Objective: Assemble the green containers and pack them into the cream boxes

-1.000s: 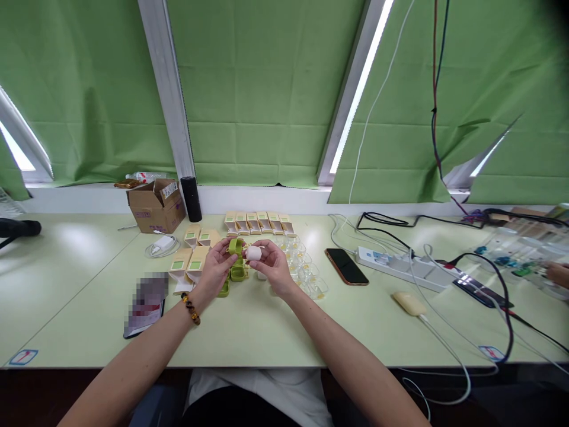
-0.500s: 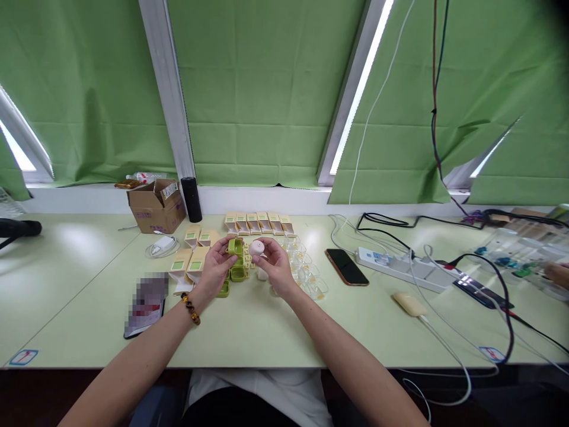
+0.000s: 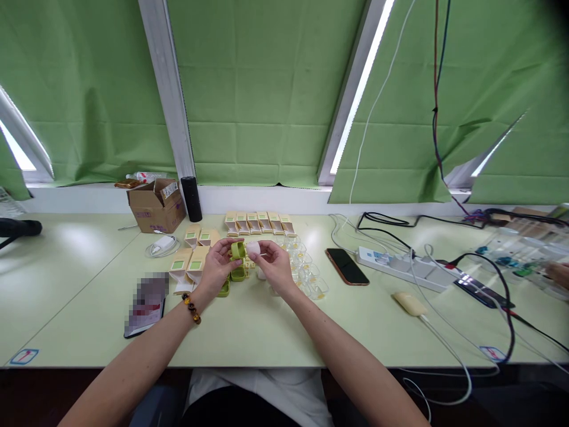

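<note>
My left hand (image 3: 219, 264) is closed on a small green case (image 3: 238, 250), its hollow side turned toward the right. Between the fingers of my right hand (image 3: 274, 264) is a small pale pink, rounded piece (image 3: 253, 248), held close beside the case's opening; whether the two touch I cannot tell. Below my hands, more green cases (image 3: 223, 289) lie on the table, partly covered by my left hand. Small yellowish pieces (image 3: 249, 262) sit between my hands. Just right of my right hand are several clear plastic pieces (image 3: 306, 270) with yellow marks.
Several cream boxes (image 3: 253, 223) line the back, and others (image 3: 181, 263) stand left. A phone (image 3: 347, 266), a white power strip (image 3: 402, 268) with cables and a beige mouse-like object (image 3: 409, 303) lie right. A cardboard box (image 3: 156, 207) and black cylinder (image 3: 191, 199) stand back left. Another person's hand (image 3: 558, 274) shows far right.
The pink piece has turned from showing its round end to lying sideways, and has moved slightly left toward the green case. The case has tilted so its opening faces the piece.
</note>
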Demonstrator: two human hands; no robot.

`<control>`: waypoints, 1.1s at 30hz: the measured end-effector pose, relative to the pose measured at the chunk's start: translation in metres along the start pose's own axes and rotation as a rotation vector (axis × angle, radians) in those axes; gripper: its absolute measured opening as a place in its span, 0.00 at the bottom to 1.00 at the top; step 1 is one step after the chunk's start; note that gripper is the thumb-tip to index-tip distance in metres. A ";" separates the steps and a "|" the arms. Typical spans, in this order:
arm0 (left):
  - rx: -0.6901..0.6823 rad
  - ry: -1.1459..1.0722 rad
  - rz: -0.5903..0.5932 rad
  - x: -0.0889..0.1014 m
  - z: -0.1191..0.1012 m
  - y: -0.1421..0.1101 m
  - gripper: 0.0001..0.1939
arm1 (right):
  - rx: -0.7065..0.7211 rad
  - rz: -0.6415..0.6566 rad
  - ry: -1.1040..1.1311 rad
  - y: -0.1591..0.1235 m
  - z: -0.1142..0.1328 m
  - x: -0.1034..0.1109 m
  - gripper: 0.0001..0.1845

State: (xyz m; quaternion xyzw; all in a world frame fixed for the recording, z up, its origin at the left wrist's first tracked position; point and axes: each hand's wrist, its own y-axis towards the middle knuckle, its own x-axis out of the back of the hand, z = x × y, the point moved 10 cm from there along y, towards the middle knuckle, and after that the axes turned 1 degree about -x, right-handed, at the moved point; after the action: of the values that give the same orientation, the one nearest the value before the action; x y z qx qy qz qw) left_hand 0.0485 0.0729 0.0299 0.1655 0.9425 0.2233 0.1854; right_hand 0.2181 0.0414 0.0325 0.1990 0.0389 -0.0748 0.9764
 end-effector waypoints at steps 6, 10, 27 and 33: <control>0.014 -0.006 0.017 -0.003 0.002 0.000 0.28 | 0.018 0.023 -0.069 -0.001 -0.002 -0.001 0.23; 0.013 0.020 0.034 -0.006 0.000 -0.001 0.27 | 0.016 0.018 -0.101 -0.003 0.000 0.000 0.22; -0.087 0.296 0.067 -0.015 -0.010 -0.007 0.24 | -0.019 0.041 -0.082 -0.004 -0.001 -0.003 0.23; -0.164 0.449 0.069 -0.016 -0.014 -0.011 0.23 | 0.001 0.019 -0.095 -0.004 -0.001 -0.002 0.25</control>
State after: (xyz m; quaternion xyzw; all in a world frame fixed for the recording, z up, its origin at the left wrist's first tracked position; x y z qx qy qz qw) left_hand 0.0542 0.0526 0.0405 0.1283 0.9326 0.3365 -0.0238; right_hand 0.2157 0.0389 0.0302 0.1963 -0.0095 -0.0750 0.9776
